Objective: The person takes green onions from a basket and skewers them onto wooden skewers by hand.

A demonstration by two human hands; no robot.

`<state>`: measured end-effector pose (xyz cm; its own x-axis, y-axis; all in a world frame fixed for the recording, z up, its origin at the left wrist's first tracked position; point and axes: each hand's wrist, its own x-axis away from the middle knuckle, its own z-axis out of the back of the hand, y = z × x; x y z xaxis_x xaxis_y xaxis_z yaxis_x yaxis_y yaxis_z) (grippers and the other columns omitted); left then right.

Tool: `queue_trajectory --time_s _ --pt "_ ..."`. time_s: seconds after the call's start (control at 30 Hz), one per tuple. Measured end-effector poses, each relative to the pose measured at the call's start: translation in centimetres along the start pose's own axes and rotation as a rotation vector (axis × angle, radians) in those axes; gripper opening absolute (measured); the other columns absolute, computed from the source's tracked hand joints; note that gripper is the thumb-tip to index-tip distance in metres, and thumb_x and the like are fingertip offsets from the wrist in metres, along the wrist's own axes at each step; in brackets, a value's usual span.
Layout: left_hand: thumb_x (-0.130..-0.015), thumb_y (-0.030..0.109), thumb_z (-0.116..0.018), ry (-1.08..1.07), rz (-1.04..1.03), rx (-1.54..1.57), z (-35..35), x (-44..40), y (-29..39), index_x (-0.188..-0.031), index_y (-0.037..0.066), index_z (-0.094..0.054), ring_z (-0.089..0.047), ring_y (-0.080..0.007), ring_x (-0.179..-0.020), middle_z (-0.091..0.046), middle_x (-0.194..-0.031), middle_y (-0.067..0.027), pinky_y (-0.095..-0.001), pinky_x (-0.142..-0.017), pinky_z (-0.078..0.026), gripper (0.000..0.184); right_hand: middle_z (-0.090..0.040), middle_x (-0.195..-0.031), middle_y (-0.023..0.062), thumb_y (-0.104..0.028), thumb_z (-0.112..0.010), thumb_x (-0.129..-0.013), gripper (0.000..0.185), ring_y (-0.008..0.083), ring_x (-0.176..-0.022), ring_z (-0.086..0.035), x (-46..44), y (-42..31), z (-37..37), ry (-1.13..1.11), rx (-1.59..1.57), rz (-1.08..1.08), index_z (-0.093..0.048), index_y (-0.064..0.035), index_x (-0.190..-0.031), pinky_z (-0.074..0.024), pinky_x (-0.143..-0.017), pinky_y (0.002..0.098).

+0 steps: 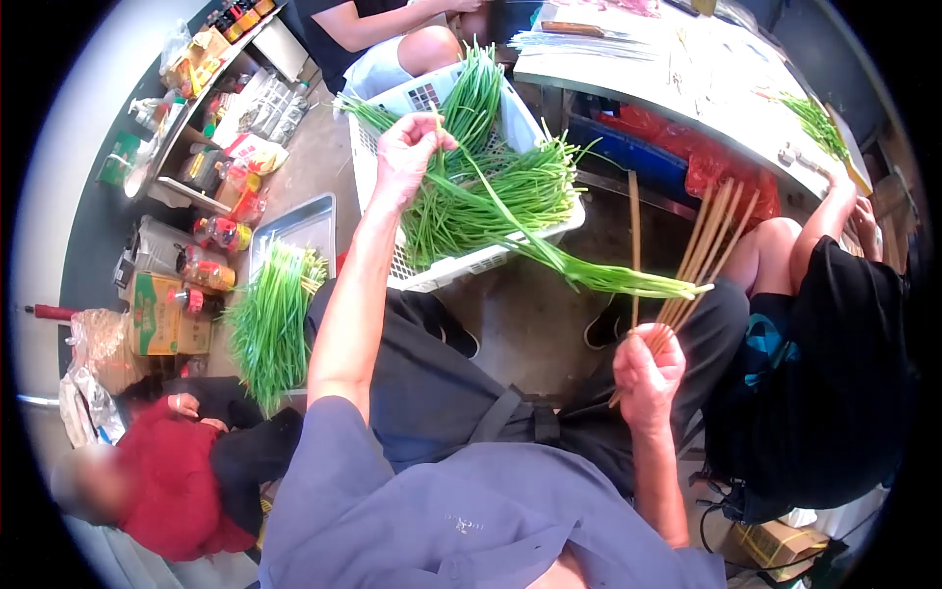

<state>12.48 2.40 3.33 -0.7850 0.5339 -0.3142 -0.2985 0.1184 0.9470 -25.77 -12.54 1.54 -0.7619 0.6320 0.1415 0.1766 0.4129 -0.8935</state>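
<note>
My left hand (407,152) is raised over a white plastic basket, its fingers pinched on the leaf ends of a few garlic chives (559,257). These chives stretch across to the right, their pale stem ends reaching the skewers. My right hand (650,371) is closed around the lower ends of several bamboo skewers (706,245), above my right thigh. One skewer (635,231) stands apart from that fan and crosses the chives; I cannot tell whether it pierces them. More loose chives (491,201) fill the basket (491,260) in front of me.
Another bundle of chives (270,319) lies on a metal tray (324,211) at left. Bottles (231,234) and a carton (167,312) stand beyond it. People sit left, right and ahead. A white table (638,64) holds skewers, a knife (572,29) and chives.
</note>
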Motion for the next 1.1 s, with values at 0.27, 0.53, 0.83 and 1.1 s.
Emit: queue_trajectory --time_s 0.27,0.53,0.83,1.1 --pt "-0.090 0.006 -0.061 0.165 0.093 0.309 -0.1 0.4 0.7 -0.108 -0.001 -0.061 -0.065 -0.0172 -0.073 -0.067 -0.084 -0.0089 -0.0266 -0.070 -0.051 0.019 -0.055 -0.062 0.0030 -0.008 -0.059 -0.091 0.007 0.0048 -0.043 -0.038 0.0 -1.1 2.7 0.104 -0.049 0.031 -0.056 -0.0045 -0.096 -0.0274 -0.038 0.0183" --pt "-0.091 0.002 -0.057 -0.071 0.110 0.549 -4.0 2.4 3.8 -0.118 -0.003 -0.058 -0.056 -0.0144 -0.077 -0.065 -0.095 -0.0096 -0.0264 -0.070 -0.048 0.028 -0.059 -0.067 0.0029 -0.006 -0.058 -0.090 0.005 0.0046 -0.051 -0.044 -0.4 0.3 -2.0 -0.050 0.096 -0.078 -0.057 -0.0032 -0.094 -0.0331 -0.044 0.0173" --pt "-0.088 -0.001 -0.059 -0.104 0.181 0.545 -6.8 5.0 4.1 -0.104 -0.001 -0.063 -0.065 -0.0209 -0.082 -0.068 -0.095 -0.0147 -0.0313 -0.079 -0.053 0.016 -0.058 -0.066 0.0037 -0.009 -0.060 -0.091 0.008 0.0040 -0.047 -0.042 -1.5 2.6 -3.9 -0.153 0.103 -0.107 -0.056 -0.0042 -0.097 -0.0301 -0.043 0.0167" --pt "-0.090 0.001 -0.058 -0.127 0.233 0.629 -8.6 6.1 4.5 -0.105 -0.002 -0.064 -0.066 -0.0249 -0.084 -0.068 -0.095 -0.0157 -0.0347 -0.078 -0.054 0.016 -0.057 -0.066 0.0031 -0.010 -0.060 -0.091 0.009 0.0033 -0.046 -0.040 -2.0 3.7 -3.6 -0.137 0.124 -0.120 -0.056 -0.0043 -0.098 -0.0284 -0.042 0.0160"
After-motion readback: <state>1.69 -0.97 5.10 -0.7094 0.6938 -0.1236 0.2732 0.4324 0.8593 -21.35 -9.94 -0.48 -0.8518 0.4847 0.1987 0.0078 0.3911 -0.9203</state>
